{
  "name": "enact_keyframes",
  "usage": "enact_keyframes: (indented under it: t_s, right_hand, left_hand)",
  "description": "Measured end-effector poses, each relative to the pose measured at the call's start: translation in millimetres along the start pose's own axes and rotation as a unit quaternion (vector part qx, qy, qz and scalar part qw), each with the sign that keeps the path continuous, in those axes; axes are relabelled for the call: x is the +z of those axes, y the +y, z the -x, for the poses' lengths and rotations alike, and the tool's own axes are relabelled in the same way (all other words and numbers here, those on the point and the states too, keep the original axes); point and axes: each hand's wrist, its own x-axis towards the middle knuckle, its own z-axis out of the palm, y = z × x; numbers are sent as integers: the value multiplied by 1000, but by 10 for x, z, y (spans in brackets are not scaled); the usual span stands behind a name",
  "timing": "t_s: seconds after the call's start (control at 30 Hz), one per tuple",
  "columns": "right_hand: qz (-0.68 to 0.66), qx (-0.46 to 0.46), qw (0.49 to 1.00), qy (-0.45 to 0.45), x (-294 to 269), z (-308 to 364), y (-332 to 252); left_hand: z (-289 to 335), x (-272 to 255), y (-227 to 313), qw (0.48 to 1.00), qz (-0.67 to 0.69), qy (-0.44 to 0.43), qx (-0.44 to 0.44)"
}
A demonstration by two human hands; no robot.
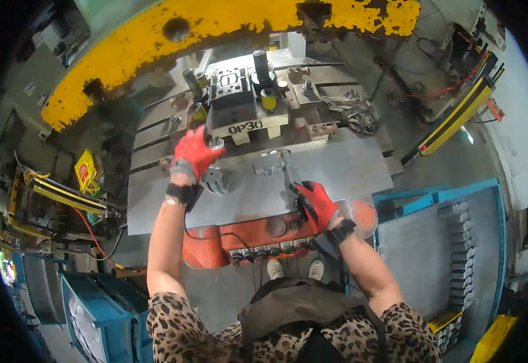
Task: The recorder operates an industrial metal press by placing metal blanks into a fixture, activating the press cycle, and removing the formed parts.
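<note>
My left hand (pixel 196 152), in a red glove, is raised over the left part of a flat metal plate (pixel 246 196). Its thumb and fingers curve around a small grey metal piece (pixel 217 144), partly hidden by the glove. Just below that hand, a short stack of shaped metal parts (pixel 216 181) stands on the plate. My right hand (pixel 317 202), also red-gloved, is closed around the dark handles of long tongs (pixel 288 168). The far end of the tongs meets a shaped metal part (pixel 268 162) lying on the plate.
Beyond the plate stands a press die (pixel 249 126) with upright posts, under a chipped yellow press beam (pixel 233 18). An orange control panel (pixel 206 248) with buttons lies at the near edge. On the right, a blue-framed table (pixel 418 254) carries rows of metal parts (pixel 462 254). A crumpled rag (pixel 357 112) lies back right.
</note>
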Motion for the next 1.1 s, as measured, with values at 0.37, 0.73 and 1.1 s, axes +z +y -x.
enact_keyframes:
  t_s: [0.37, 0.73, 1.1]
  right_hand:
    - [69, -59, 995, 32, 129, 539, -215]
    - [-41, -97, 994, -6, 530, 239, -599]
    - [45, -182, 981, -44, 658, -18, -1118]
  left_hand:
    - [603, 676, -431, 995, -33, -80, -53]
    - [710, 733, -442, 994, 10, -71, -81]
    - [1755, 363, -1241, 982, 172, 67, -25]
